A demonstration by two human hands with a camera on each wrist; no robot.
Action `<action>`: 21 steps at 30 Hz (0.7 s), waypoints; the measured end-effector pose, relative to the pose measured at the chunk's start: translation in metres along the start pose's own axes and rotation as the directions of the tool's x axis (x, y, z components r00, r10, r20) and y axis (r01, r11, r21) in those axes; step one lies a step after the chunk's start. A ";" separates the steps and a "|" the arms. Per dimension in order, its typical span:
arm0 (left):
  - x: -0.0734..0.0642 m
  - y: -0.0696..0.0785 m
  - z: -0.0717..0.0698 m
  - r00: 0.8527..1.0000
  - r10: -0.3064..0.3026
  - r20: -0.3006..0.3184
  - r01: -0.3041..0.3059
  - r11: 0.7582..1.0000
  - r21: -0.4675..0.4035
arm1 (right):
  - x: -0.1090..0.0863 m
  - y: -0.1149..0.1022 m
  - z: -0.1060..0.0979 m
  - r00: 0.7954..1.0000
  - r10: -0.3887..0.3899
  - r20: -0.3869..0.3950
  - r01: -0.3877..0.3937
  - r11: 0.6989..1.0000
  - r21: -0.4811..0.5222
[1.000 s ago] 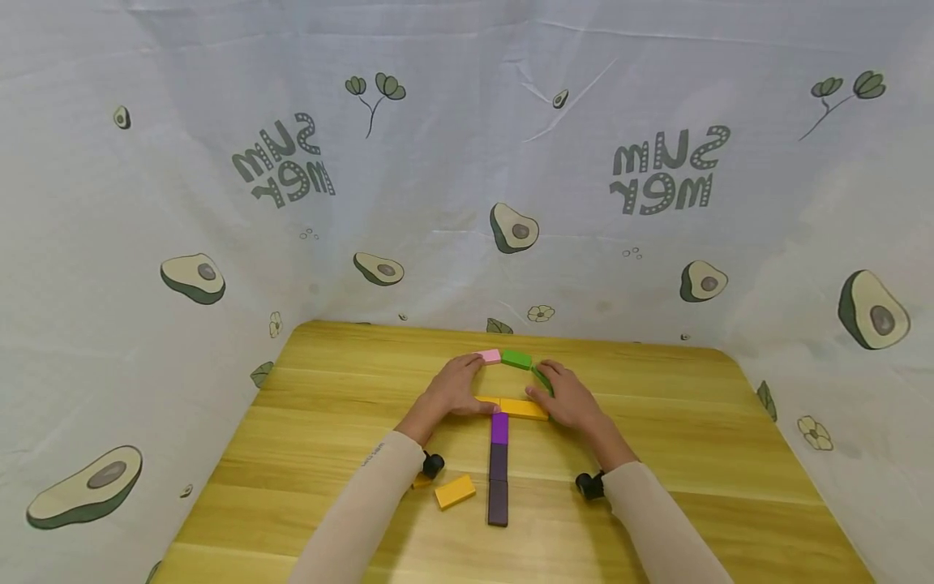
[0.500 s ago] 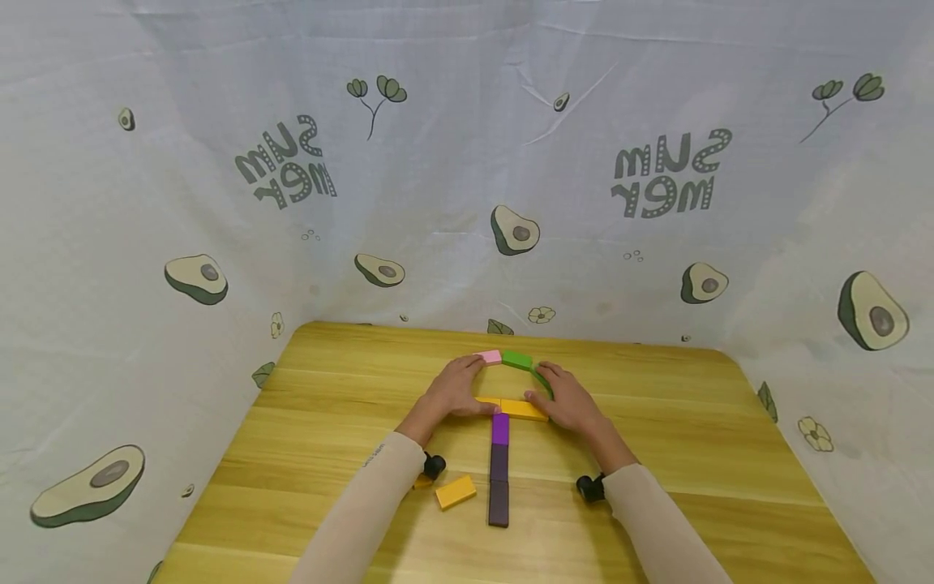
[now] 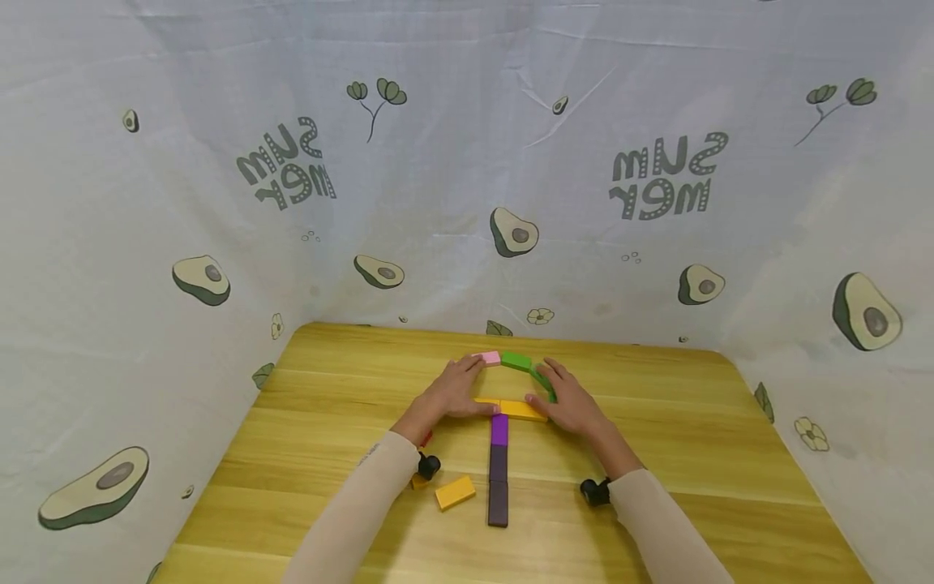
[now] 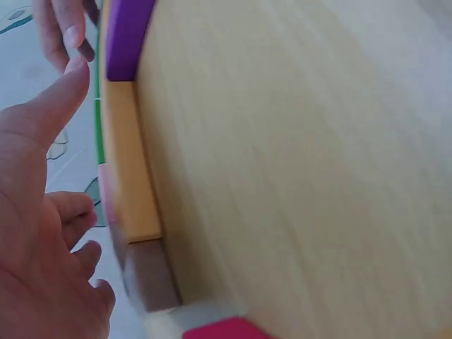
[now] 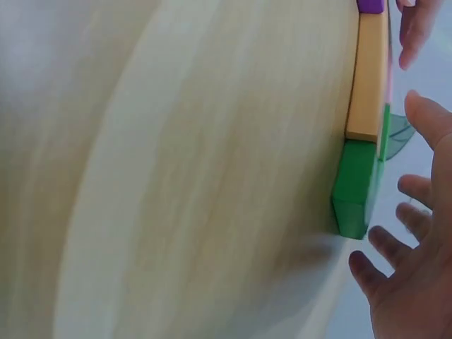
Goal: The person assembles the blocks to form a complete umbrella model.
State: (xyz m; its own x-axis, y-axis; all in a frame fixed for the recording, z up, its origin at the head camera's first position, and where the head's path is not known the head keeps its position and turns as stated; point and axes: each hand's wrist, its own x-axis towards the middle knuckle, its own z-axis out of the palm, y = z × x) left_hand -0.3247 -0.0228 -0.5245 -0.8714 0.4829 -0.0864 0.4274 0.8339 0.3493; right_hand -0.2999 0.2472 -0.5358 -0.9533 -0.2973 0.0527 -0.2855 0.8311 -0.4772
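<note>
Blocks lie in an umbrella-like outline on the table. A pink block (image 3: 490, 358) and a green block (image 3: 516, 361) top the arch, and another green piece (image 3: 541, 379) slopes down beside my right fingers. Orange blocks (image 3: 524, 410) form the crossbar, with a purple block (image 3: 499, 430) and two dark blocks (image 3: 499, 462) below. My left hand (image 3: 456, 391) spreads over the arch's left side, covering part of it, thumb over the crossbar. A brownish block (image 4: 153, 277) ends the crossbar in the left wrist view. My right hand (image 3: 572, 401) hovers at the right end, fingers spread near a green block (image 5: 355, 187).
A loose yellow block (image 3: 456, 493) lies left of the dark blocks. Another yellow piece (image 3: 419, 481) and a red piece (image 3: 426, 439) show partly beside my left forearm. A printed curtain (image 3: 438, 162) stands behind the wooden table (image 3: 693, 422).
My right fingers have shifted slightly, showing more of the sloping green piece. My left forearm has moved a little left, and a red piece shows beside it. The blocks look unmoved.
</note>
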 end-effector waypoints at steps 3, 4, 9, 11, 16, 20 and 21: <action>-0.008 -0.001 -0.004 1.000 0.010 0.015 -0.009 1.000 -0.022 | -0.006 0.000 -0.003 1.000 -0.017 -0.020 0.016 1.000 -0.010; -0.012 -0.002 -0.006 1.000 0.011 0.018 -0.011 0.999 -0.032 | -0.008 0.000 -0.004 0.999 -0.025 -0.026 0.025 1.000 -0.016; -0.033 -0.009 -0.011 1.000 0.024 0.012 -0.023 0.997 -0.068 | -0.026 -0.001 -0.012 0.995 -0.085 -0.052 0.084 0.996 -0.031; -0.044 -0.012 -0.011 0.999 0.032 -0.007 -0.032 0.995 -0.099 | -0.034 -0.002 -0.014 0.993 -0.098 -0.060 0.096 0.995 -0.029; -0.071 -0.015 -0.010 0.997 0.045 -0.069 -0.059 0.976 -0.208 | -0.052 -0.010 -0.014 0.993 -0.108 -0.044 0.107 0.994 -0.027; -0.092 -0.010 -0.009 0.992 0.053 -0.117 -0.080 0.967 -0.242 | -0.065 -0.021 -0.012 0.992 -0.127 -0.024 0.127 0.992 -0.005; -0.097 -0.008 -0.009 0.991 0.053 -0.125 -0.083 0.966 -0.245 | -0.068 -0.024 -0.011 0.990 -0.136 -0.023 0.136 0.991 0.002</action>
State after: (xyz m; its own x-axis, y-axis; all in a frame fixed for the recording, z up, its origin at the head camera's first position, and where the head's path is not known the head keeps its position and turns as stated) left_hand -0.2454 -0.0791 -0.5104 -0.8707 0.4893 0.0492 0.4260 0.7003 0.5728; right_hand -0.2296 0.2524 -0.5182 -0.9076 -0.3967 0.1373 -0.4125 0.7820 -0.4673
